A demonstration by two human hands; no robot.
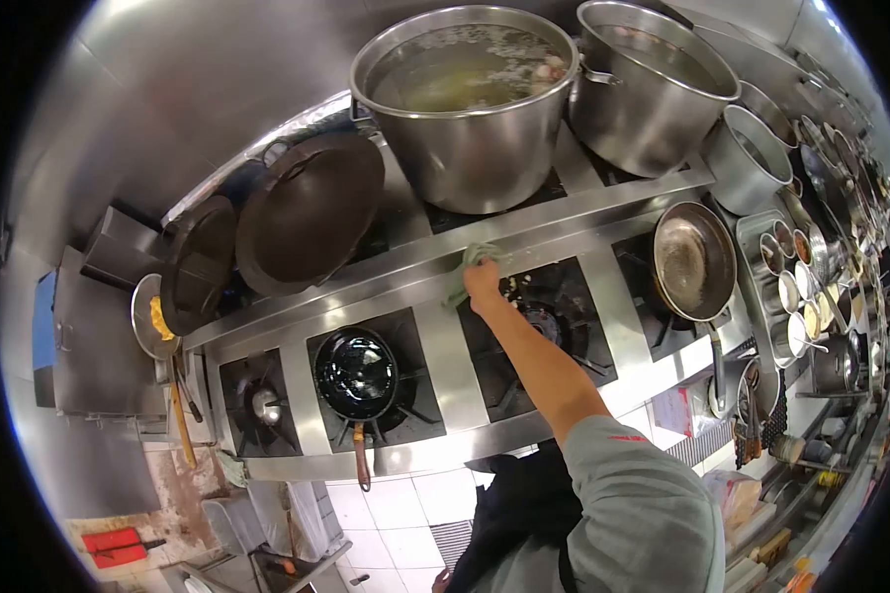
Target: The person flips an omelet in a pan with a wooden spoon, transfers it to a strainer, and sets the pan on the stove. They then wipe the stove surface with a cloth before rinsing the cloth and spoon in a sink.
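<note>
My right hand (482,281) is closed on a greenish cloth (457,289), pressed against the steel ledge (428,265) behind the front burners. Below the hand, pale food scraps (515,289) lie at the back of a burner (542,326) with a dark grate. My right arm stretches forward over this burner. At the bottom edge a small bit of my left hand (440,581) shows beside the black apron; its fingers cannot be made out. Left of the arm, a dark glossy pan (356,373) with a wooden handle sits on another burner.
Two big stockpots (475,158) (643,114) of liquid stand on the back row. Dark woks (311,212) lean at the back left. A worn frying pan (695,259) rests on the right burner, its handle toward me. Seasoning containers (788,292) fill a tray farther right.
</note>
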